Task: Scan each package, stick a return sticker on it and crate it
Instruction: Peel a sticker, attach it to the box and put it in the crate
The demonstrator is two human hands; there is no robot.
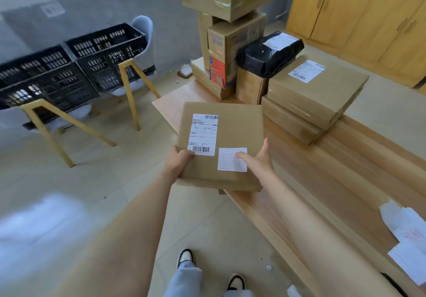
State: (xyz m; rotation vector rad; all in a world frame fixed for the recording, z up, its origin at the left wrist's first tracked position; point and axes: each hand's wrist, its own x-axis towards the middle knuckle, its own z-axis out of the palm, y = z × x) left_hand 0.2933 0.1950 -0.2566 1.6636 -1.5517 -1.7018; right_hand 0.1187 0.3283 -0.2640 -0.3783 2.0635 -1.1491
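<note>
Package (230,130): held centre frame, return sticker (227,164) applied.
Left hand (182,158): gripped round its left corner.
Right hand (255,158): gripped on right edge, thumb on sticker.
Crating: best kept level, lowered flat into crate (101,50), upper left.

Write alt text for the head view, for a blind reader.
The left hand and right hand hold a flat cardboard package bearing a shipping label and a white sticker. More parcels are stacked on the wooden table; two black crates sit on chairs.
</note>
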